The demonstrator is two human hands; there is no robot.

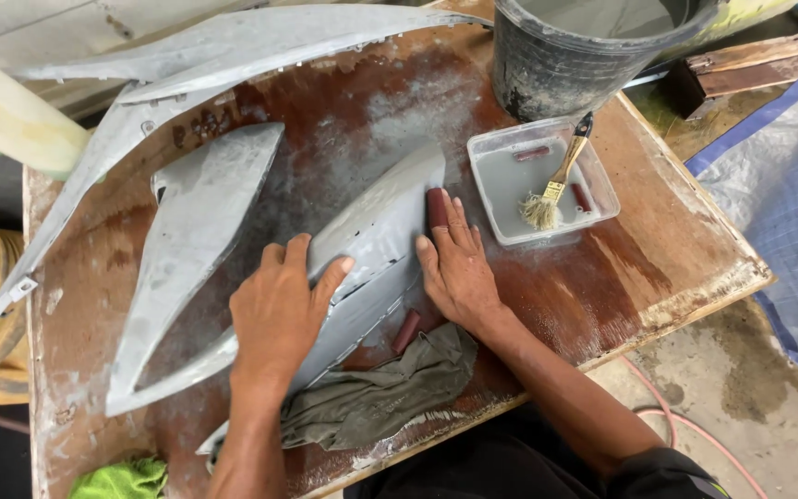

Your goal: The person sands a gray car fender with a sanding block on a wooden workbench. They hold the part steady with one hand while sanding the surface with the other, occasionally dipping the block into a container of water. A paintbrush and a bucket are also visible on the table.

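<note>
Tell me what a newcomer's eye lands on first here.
Two bare hands at the centre of the wet wooden table: the left hand presses on a grey panel, while the right hand lies on a dark red block at its edge. To the right, a brush lies in a tray of grey water, below a black bucket.

Grey body panels: three, namely one long curved panel [233, 46], one pointed panel [191, 240], one panel under the hands [380, 231]. Hands: two, left [279, 314], right [454, 268]. Bucket [565, 65]: one. Plastic tray [602, 199]: one. Brush [556, 189]: one. Grey-green rag [380, 393]: one. Bright green cloth [122, 480]: one. Wooden table [621, 286]: one.
</note>
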